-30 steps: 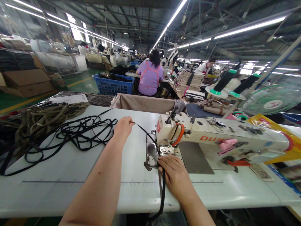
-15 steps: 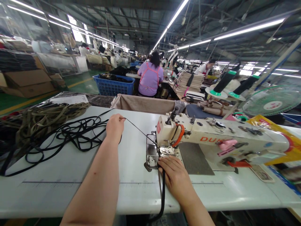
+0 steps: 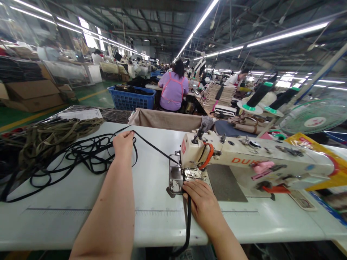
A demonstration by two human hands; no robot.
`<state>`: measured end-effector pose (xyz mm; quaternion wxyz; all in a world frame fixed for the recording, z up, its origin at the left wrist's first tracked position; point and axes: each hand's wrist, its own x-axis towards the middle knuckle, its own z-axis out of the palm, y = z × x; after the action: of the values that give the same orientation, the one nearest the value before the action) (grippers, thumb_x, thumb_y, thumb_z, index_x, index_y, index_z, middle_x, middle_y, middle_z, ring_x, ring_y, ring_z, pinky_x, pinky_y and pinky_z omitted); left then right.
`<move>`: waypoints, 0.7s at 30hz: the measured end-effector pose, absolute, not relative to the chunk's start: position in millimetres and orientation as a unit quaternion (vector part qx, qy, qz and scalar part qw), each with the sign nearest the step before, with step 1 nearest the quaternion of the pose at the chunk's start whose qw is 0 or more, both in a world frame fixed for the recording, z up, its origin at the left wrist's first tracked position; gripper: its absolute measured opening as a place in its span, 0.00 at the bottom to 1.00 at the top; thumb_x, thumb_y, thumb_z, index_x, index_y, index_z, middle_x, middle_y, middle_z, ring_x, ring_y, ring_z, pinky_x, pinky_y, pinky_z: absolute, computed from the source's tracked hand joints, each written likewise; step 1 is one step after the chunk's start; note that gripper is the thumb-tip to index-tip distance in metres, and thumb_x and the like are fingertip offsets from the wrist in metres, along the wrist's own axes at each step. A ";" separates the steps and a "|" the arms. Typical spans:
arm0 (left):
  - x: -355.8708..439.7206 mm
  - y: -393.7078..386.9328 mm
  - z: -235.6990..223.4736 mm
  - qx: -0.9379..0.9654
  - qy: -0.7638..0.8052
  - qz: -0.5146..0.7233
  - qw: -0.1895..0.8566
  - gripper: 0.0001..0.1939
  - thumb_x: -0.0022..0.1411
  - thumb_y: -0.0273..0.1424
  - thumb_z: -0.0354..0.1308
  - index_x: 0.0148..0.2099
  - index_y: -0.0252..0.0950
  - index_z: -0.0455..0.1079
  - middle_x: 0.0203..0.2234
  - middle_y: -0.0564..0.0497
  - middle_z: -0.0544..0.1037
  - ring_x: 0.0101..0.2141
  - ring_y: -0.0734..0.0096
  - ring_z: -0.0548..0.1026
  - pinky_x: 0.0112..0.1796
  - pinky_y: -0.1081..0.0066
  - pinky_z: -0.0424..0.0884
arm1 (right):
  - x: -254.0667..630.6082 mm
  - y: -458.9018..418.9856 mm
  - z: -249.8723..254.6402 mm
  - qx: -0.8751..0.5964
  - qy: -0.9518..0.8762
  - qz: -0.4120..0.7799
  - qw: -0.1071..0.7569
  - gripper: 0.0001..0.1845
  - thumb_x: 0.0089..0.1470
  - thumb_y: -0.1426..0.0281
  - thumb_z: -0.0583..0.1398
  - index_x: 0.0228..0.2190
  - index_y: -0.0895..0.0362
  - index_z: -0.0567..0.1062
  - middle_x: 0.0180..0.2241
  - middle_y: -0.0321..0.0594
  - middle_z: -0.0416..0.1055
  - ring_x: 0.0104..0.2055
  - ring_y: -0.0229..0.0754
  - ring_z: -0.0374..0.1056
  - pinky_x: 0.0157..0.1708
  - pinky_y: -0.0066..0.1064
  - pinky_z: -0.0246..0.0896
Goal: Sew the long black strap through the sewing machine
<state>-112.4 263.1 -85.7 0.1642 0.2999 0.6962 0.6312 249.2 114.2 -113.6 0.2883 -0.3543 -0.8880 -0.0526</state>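
Your left hand (image 3: 123,142) pinched the black strap (image 3: 189,220) beside its loose loops (image 3: 89,153); your right hand (image 3: 202,198) lay with fingers together over it at the metal plate (image 3: 176,184), though whether the thumb gripped, you couldn't tell. The strap ran under the sewing machine (image 3: 252,155) head and dropped past the front edge of the counter (image 3: 151,227). It looked light, soft and apt to twist, best held flat near the plate. You had sideways room between left hand and machine; the loops might have snagged.
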 end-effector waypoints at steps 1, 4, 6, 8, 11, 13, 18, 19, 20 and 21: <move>-112.5 263.0 -85.4 0.272 0.680 0.659 0.173 0.12 0.56 0.34 0.64 0.40 0.32 0.82 0.25 0.49 0.79 0.29 0.64 0.77 0.36 0.65 0.76 | 249.4 114.3 -114.1 -0.354 -0.888 -0.053 0.288 0.13 0.73 0.71 0.58 0.53 0.53 0.80 0.52 0.44 0.82 0.54 0.47 0.79 0.61 0.49 0.73; -111.9 260.9 -82.2 0.195 0.625 0.726 0.209 0.13 0.54 0.32 0.64 0.40 0.31 0.80 0.21 0.54 0.72 0.21 0.74 0.67 0.25 0.72 0.67 | 250.0 114.9 -115.6 -0.353 -0.889 -0.053 0.287 0.13 0.73 0.71 0.58 0.53 0.54 0.80 0.52 0.44 0.82 0.54 0.47 0.79 0.62 0.49 0.72; -111.9 258.4 -79.2 0.162 0.589 0.756 0.235 0.11 0.54 0.31 0.64 0.39 0.30 0.78 0.18 0.58 0.67 0.18 0.79 0.59 0.20 0.76 0.57 | 250.3 115.1 -116.0 -0.352 -0.888 -0.054 0.290 0.13 0.73 0.72 0.58 0.53 0.54 0.80 0.51 0.44 0.82 0.53 0.47 0.79 0.61 0.49 0.72; -112.6 255.7 -76.5 0.139 0.559 0.776 0.255 0.09 0.54 0.29 0.64 0.38 0.30 0.76 0.17 0.60 0.63 0.17 0.81 0.53 0.19 0.76 0.48 | 250.3 115.1 -116.0 -0.351 -0.888 -0.055 0.292 0.13 0.72 0.72 0.59 0.53 0.54 0.80 0.51 0.44 0.83 0.53 0.47 0.79 0.62 0.49 0.72; -115.7 252.4 -73.1 0.114 0.543 0.791 0.257 0.04 0.58 0.27 0.62 0.34 0.32 0.71 0.17 0.62 0.60 0.17 0.83 0.52 0.19 0.77 0.46 | 250.3 115.0 -115.9 -0.351 -0.887 -0.058 0.293 0.13 0.72 0.72 0.59 0.53 0.54 0.80 0.51 0.45 0.83 0.53 0.47 0.79 0.61 0.48 0.73; -118.5 251.2 -71.2 0.106 0.551 0.793 0.237 0.05 0.62 0.26 0.60 0.33 0.33 0.68 0.18 0.61 0.60 0.18 0.83 0.54 0.19 0.78 0.49 | 250.2 114.9 -116.3 -0.353 -0.887 -0.058 0.293 0.14 0.72 0.72 0.59 0.53 0.54 0.80 0.52 0.45 0.82 0.53 0.47 0.79 0.62 0.49 0.73; -125.9 254.7 -69.8 0.057 0.513 0.831 0.208 0.09 0.70 0.21 0.52 0.34 0.35 0.61 0.24 0.57 0.67 0.22 0.82 0.68 0.26 0.80 0.67 | 249.7 115.2 -117.6 -0.356 -0.886 -0.052 0.291 0.13 0.72 0.72 0.59 0.53 0.54 0.81 0.51 0.45 0.82 0.54 0.47 0.79 0.62 0.48 0.72; -127.5 256.1 -70.5 0.049 0.498 0.841 0.207 0.10 0.71 0.21 0.50 0.35 0.35 0.60 0.25 0.56 0.68 0.23 0.82 0.70 0.29 0.78 0.71 | 249.7 115.3 -117.8 -0.356 -0.886 -0.051 0.292 0.13 0.72 0.72 0.59 0.53 0.55 0.81 0.51 0.45 0.82 0.53 0.46 0.79 0.62 0.48 0.72; -129.1 257.5 -71.5 0.045 0.485 0.849 0.207 0.11 0.72 0.20 0.49 0.35 0.36 0.59 0.25 0.56 0.68 0.25 0.81 0.72 0.32 0.77 0.75 | 249.7 115.3 -117.9 -0.357 -0.886 -0.050 0.293 0.13 0.72 0.72 0.59 0.53 0.55 0.81 0.51 0.45 0.82 0.53 0.46 0.79 0.62 0.48 0.72; -131.0 258.7 -72.7 0.042 0.475 0.854 0.206 0.11 0.73 0.20 0.47 0.36 0.36 0.59 0.26 0.55 0.68 0.26 0.81 0.75 0.35 0.75 0.78 | 249.8 115.4 -118.0 -0.357 -0.885 -0.050 0.293 0.13 0.72 0.71 0.59 0.53 0.54 0.81 0.52 0.45 0.82 0.53 0.47 0.79 0.62 0.49 0.72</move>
<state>-131.0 258.7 -72.7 0.2062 0.0425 0.4754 0.8542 249.8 115.4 -118.0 0.2932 -0.3572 -0.8854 -0.0501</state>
